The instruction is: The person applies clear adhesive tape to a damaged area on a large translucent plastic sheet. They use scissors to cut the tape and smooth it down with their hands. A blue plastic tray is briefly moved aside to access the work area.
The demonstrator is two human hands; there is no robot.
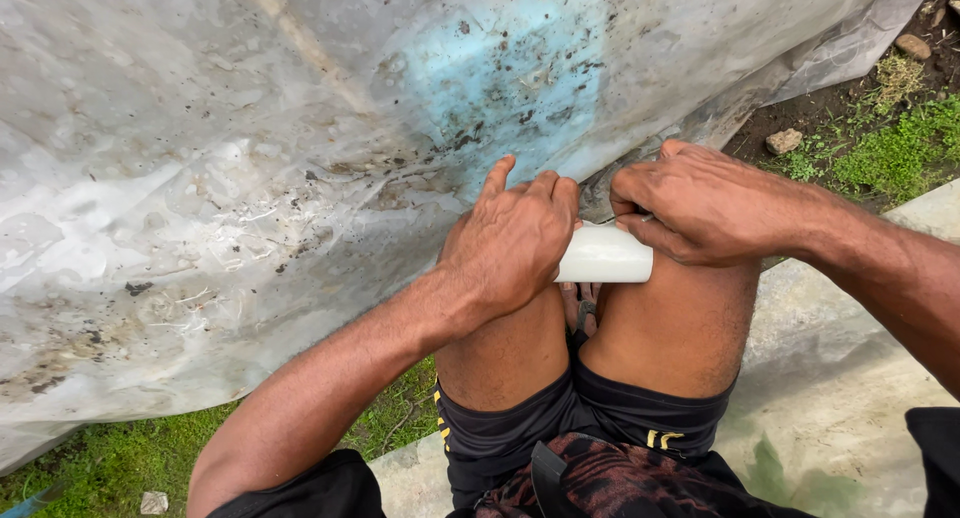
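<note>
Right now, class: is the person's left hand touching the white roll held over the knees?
Touching. The head view shows the left hand wrapped over one end of the white roll, fingers curled across it with no gap.

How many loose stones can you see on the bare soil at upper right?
2. One brownish stone lies beside the plastic sheet's edge; another stone sits nearer the top right corner. More may be hidden under the sheet.

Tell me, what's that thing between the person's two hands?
A short white tube, seen in the head view. The left hand wraps one end, and the right hand pinches the other, above the knees.
</note>
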